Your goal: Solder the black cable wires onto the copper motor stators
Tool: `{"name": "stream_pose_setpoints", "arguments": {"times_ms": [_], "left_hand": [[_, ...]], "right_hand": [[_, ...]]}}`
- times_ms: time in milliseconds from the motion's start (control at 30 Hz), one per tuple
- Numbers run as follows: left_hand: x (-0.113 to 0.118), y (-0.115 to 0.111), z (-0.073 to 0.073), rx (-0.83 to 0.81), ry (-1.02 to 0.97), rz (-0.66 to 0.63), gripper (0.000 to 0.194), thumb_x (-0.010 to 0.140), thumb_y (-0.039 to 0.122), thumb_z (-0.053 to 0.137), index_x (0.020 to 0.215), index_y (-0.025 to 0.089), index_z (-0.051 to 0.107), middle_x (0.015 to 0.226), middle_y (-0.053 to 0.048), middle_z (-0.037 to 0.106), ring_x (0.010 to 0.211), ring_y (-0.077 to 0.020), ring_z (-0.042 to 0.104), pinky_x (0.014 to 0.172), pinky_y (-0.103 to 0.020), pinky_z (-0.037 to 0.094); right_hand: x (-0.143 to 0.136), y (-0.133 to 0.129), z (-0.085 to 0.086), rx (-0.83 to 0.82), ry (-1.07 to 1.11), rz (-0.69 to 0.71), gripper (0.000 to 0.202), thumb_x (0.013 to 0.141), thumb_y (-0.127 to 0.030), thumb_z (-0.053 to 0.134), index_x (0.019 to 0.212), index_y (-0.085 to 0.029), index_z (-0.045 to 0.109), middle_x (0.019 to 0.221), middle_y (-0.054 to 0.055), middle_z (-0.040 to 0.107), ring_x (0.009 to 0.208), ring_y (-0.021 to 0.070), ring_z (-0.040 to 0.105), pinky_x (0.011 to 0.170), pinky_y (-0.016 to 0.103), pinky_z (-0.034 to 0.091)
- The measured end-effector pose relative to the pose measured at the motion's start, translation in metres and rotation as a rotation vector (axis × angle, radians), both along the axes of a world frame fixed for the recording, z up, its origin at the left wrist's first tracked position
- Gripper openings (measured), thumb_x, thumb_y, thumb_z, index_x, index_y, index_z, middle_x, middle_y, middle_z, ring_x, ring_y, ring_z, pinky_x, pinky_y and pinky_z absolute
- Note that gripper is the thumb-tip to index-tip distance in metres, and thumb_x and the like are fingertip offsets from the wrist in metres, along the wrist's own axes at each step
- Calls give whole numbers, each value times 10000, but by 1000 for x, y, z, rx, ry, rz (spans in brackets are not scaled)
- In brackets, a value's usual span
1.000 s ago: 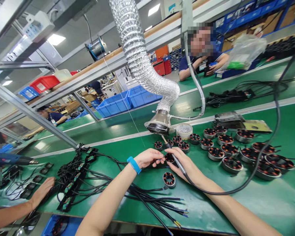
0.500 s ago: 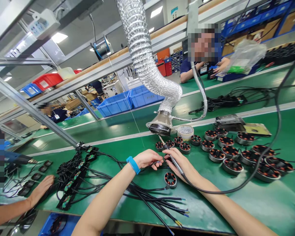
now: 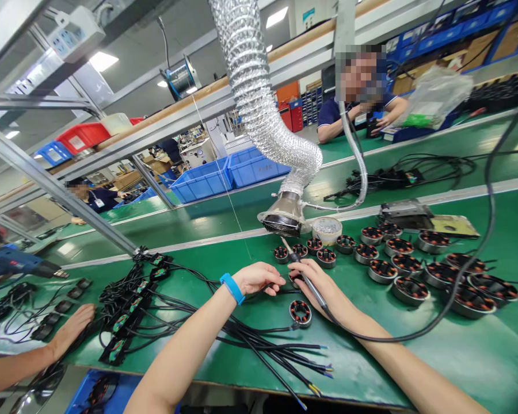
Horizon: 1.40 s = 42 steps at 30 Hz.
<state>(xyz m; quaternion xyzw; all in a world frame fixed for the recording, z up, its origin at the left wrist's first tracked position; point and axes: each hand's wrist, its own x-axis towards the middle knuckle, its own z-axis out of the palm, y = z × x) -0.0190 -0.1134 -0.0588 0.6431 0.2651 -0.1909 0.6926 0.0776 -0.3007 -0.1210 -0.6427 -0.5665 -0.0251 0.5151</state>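
Observation:
My left hand (image 3: 259, 279), with a blue band on its wrist, is closed in a pinch on a black cable (image 3: 252, 296). My right hand (image 3: 313, 282) is wrapped round a soldering iron (image 3: 317, 296), whose tip points up and away. Beneath the right fingers a ring-shaped motor stator (image 3: 292, 278) is mostly hidden; whether they also grip it I cannot tell. Just below the hands lies another stator (image 3: 301, 314) with copper windings, joined to a cable. Several black cables with stripped coloured wire ends (image 3: 302, 368) fan out toward the bench's front edge.
Several more stators (image 3: 408, 290) cover the right side. A fume extraction hood (image 3: 282, 213) hangs above, beside a tape roll (image 3: 327, 229). Circuit boards with cables (image 3: 127, 316) lie left. A co-worker's hand (image 3: 75, 328) rests there, near a heat gun (image 3: 26, 261). Another person (image 3: 354, 109) sits opposite.
My left fingers have shifted slightly on the cable. The heat gun at the left has moved up and a little right. The person opposite has raised a hand.

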Motion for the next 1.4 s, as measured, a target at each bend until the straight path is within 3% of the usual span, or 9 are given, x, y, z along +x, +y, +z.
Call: {"name": "stream_pose_setpoints", "arguments": {"times_ms": [200, 367, 467, 567, 667, 833, 1067, 1233, 1400], "left_hand": [[3, -7, 1, 55, -58, -4, 398, 593, 397, 861, 697, 122, 591, 629, 26, 583, 464, -33, 461, 388, -175, 332], [4, -9, 3, 91, -63, -39, 421, 594, 422, 856, 710, 121, 586, 692, -3, 619, 489, -40, 486, 421, -189, 368], [3, -13, 6, 139, -70, -88, 471, 600, 507, 840, 714, 121, 595, 695, 6, 608, 455, -16, 403, 392, -184, 275], [4, -20, 7, 236, -70, -139, 504, 609, 577, 815, 676, 131, 591, 523, 78, 440, 401, -4, 240, 377, -208, 101], [5, -22, 6, 220, -44, -147, 467, 614, 553, 811, 675, 140, 603, 460, 114, 296, 384, -11, 172, 390, -229, 36], [5, -14, 3, 108, 7, -118, 307, 696, 423, 721, 672, 152, 580, 526, 72, 457, 356, -6, 215, 361, -206, 77], [0, -9, -1, 184, -73, -124, 278, 706, 377, 734, 747, 109, 673, 630, 3, 624, 353, 1, 264, 345, -201, 134], [-6, -7, -5, 174, -121, 36, 279, 639, 328, 787, 670, 133, 590, 595, 19, 608, 360, -10, 331, 356, -189, 241], [-14, -6, -3, 148, -132, 32, 308, 663, 364, 793, 747, 107, 644, 678, -8, 640, 403, -6, 356, 375, -183, 275]], "right_hand": [[-2, -2, 4, -13, -8, 4, 314, 1005, -212, 395, 1306, -254, 478, 1144, 102, 503, 979, 187, 629, 858, 333, 559], [-1, -2, 0, -7, 4, 8, 328, 1010, -212, 376, 1320, -260, 471, 1151, 100, 492, 996, 185, 620, 864, 332, 558], [1, 0, -6, -1, 6, 13, 343, 1010, -213, 373, 1335, -269, 467, 1149, 97, 485, 987, 181, 619, 870, 338, 559], [2, 1, -8, 7, 11, 10, 348, 1008, -210, 374, 1337, -269, 471, 1152, 100, 483, 978, 183, 621, 862, 342, 565], [0, -1, -5, -13, 21, 11, 356, 1005, -196, 369, 1337, -268, 475, 1153, 101, 486, 992, 188, 618, 872, 350, 564], [-2, -2, -3, -14, 34, 15, 370, 994, -182, 378, 1337, -274, 478, 1156, 94, 490, 1019, 187, 615, 892, 338, 559], [1, 6, -16, 36, 17, -26, 360, 998, -208, 376, 1336, -269, 485, 1126, 94, 496, 973, 181, 627, 837, 322, 581], [0, 7, -17, 44, 30, -39, 334, 997, -207, 382, 1307, -261, 494, 1112, 95, 503, 958, 185, 622, 838, 338, 576], [-2, 6, -16, 47, 42, -36, 322, 995, -212, 380, 1289, -264, 501, 1104, 91, 508, 956, 188, 619, 837, 349, 575]]}}
